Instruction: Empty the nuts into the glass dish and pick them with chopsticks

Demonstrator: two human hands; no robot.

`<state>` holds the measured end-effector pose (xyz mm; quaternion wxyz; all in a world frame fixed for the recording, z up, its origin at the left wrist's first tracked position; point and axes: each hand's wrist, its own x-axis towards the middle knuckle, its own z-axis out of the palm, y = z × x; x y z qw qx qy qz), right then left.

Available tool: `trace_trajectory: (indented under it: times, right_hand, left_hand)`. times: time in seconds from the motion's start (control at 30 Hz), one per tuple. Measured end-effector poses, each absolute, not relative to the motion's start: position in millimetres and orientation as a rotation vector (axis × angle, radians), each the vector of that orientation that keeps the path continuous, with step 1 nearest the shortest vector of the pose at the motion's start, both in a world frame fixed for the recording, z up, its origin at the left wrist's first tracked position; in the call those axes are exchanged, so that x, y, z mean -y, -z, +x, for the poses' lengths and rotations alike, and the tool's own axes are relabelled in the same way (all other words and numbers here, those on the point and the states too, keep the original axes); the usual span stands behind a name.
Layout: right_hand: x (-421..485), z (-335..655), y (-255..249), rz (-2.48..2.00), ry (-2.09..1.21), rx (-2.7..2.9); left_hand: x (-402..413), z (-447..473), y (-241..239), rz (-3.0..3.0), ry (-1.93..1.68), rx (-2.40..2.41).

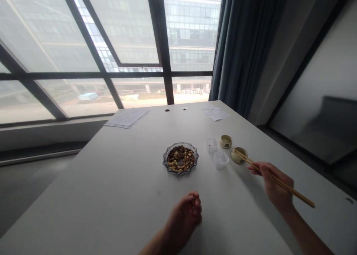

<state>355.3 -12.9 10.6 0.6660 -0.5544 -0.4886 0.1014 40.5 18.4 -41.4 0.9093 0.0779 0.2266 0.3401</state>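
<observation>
My right hand (275, 184) grips a pair of wooden chopsticks (291, 190), whose tips reach over the nearer beige ceramic cup (240, 156). Whether the tips pinch anything is too small to tell. A second beige cup (225, 142) with a dark character on its side stands just behind. Left of the cups are two small clear plastic containers, a nearer one (221, 160) and a farther one (212, 146) with a dark speck inside. My left hand (185, 218) rests on the table with fingers curled in; their inside is hidden. Beyond it sits a scalloped glass dish (180, 173) of mixed nuts and seeds (181, 158).
The white table (111, 195) runs up to a large window (134, 32). Paper sheets (126, 118) lie at its far left, more papers (214, 113) at the far right. Two round cable holes lie between them. A dark blue curtain (242, 43) hangs at the right.
</observation>
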Motion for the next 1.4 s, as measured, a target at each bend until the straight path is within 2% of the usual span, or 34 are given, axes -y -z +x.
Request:
trace_trajectory:
  times: [0.27, 0.5, 0.73, 1.0, 1.4]
  right_hand:
    - [-33, 281, -54, -1.139, -0.609, 1.324]
    - [-95, 215, -63, -1.103, -0.877, 1.502]
    - [-120, 191, -59, -1.176, -0.963, 1.662]
    - [-116, 206, -70, -1.341, -0.808, 1.809]
    - [-126, 197, -54, -1.196, -0.970, 1.812]
  left_hand:
    - [-18, 41, 44, 0.166, -0.682, -0.437]
    - [-17, 43, 46, 0.156, -0.669, -0.424]
    - [-18, 44, 55, 0.115, -0.663, -0.401]
    - [-18, 41, 57, 0.058, -0.634, -0.363]
    - [-17, 42, 51, 0.106, -0.650, -0.378]
